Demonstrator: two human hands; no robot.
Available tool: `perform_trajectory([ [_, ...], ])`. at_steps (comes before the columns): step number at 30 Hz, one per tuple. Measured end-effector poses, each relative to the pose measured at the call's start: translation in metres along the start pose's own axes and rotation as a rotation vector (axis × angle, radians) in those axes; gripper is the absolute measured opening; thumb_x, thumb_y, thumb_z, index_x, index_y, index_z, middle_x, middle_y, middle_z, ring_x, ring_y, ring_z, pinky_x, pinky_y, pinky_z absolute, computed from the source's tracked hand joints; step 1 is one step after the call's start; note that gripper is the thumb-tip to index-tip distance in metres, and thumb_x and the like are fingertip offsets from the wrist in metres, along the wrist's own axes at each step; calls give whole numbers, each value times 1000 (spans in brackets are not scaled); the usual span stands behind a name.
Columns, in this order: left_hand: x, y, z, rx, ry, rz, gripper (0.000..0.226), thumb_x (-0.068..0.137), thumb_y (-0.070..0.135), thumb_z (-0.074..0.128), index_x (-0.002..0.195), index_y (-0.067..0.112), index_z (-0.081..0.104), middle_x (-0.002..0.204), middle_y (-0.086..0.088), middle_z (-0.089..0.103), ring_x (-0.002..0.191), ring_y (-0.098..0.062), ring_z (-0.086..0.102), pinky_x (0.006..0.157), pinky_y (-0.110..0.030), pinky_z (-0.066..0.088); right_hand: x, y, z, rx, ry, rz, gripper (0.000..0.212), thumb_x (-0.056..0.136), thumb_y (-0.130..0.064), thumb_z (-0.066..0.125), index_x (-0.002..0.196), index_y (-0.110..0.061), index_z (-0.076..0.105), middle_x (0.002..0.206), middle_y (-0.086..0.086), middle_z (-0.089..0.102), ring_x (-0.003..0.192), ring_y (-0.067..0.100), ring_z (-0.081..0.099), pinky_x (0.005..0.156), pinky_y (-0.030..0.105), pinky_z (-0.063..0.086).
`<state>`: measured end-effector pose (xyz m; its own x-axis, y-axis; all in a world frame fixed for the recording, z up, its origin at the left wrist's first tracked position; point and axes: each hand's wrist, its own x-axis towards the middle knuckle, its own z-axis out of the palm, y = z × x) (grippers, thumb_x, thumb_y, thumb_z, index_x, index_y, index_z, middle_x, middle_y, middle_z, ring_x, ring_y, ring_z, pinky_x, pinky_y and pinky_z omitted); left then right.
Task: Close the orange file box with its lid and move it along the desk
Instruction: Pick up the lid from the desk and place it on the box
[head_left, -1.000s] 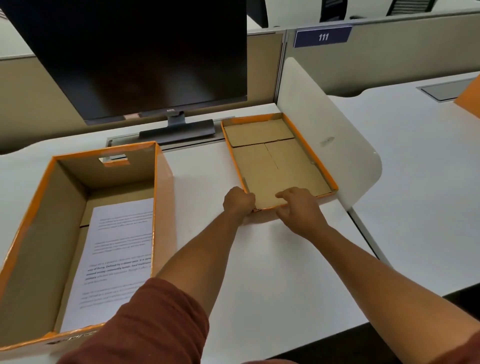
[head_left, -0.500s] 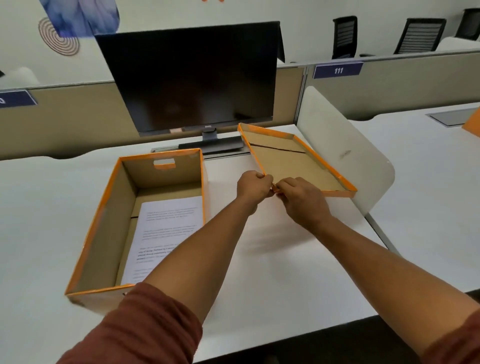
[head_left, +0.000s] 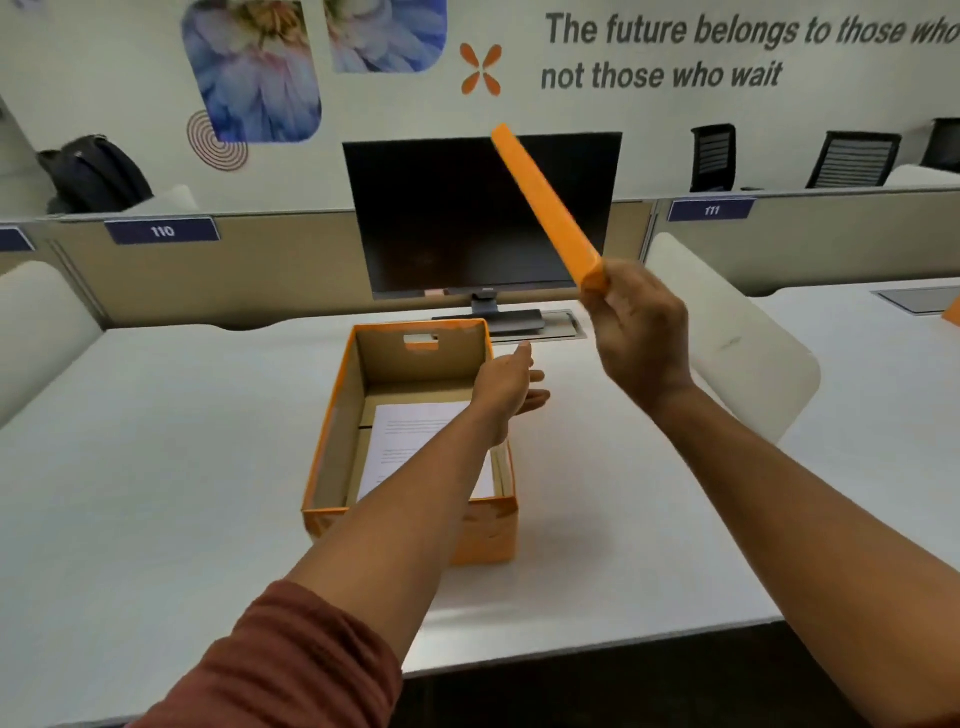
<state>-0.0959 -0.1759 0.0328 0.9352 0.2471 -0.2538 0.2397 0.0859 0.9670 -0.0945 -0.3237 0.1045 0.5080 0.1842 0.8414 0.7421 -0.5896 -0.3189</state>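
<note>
The lid (head_left: 545, 205) is seen edge-on, so only one orange side wall is shown and its inner face is hidden. Its near corner is covered by the right hand (head_left: 641, 332), which is closed around that corner; the fingers are turned away and cannot be counted. The lid is held raised above the desk (head_left: 156, 467), tilted up and to the left, across the dark monitor (head_left: 457, 218).

Part of the orange file box (head_left: 415, 441) is masked by the left forearm, which is stretched over its right wall. The box stands open on the desk, in front of the monitor base, with a printed sheet (head_left: 415, 436) lying inside, partly hidden by the arm. The left hand (head_left: 511, 384) is held open and empty, fingers extended, just past the box's right rim and above the desk.

Both forearms are bare; a rust-coloured sleeve (head_left: 291, 660) is cut off at the lower edge. The wall lettering is cut off at the right.
</note>
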Motion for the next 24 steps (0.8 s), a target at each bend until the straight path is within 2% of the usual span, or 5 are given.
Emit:
perform_trajectory([
  [4, -18, 1, -27, -43, -33, -3, 55, 101, 49, 37, 136, 9, 52, 132, -10, 63, 91, -20, 71, 63, -22, 58, 19, -50, -7, 228, 211, 198, 28, 96, -34, 61, 104, -7, 63, 96, -3, 64, 79, -1, 57, 73, 2, 42],
  [12, -48, -3, -75, -148, -99, -114, 47, 101, 53, 31, 134, 22, 44, 131, -10, 61, 106, -30, 67, 94, -47, 55, 17, -102, -8, 680, 384, 523, 23, 95, -41, 59, 113, -27, 58, 104, -17, 66, 95, -4, 66, 76, 13, 53],
  [16, -53, -15, -100, -139, 40, -69, 38, 103, 48, 27, 124, 24, 48, 127, -10, 63, 103, -28, 65, 96, -49, 53, -2, -101, 0, 847, 304, 671, 40, 94, -38, 62, 130, -22, 53, 124, -4, 65, 110, 16, 65, 91, 39, 57],
  [20, -56, -27, -135, -80, 216, -14, 48, 103, 50, 25, 132, 20, 50, 123, -8, 62, 107, -28, 60, 99, -50, 48, -26, -90, 5, 1025, 112, 766, 62, 92, -35, 63, 146, -29, 34, 134, 4, 57, 113, 23, 64, 83, 39, 59],
  [24, -52, -33, -172, 175, 391, 30, 49, 102, 51, 27, 120, 16, 57, 114, -9, 64, 93, -25, 60, 79, -38, 47, -50, -79, 18, 948, -30, 912, 34, 86, -53, 64, 114, -34, 66, 111, 0, 73, 100, 20, 71, 75, 38, 61],
])
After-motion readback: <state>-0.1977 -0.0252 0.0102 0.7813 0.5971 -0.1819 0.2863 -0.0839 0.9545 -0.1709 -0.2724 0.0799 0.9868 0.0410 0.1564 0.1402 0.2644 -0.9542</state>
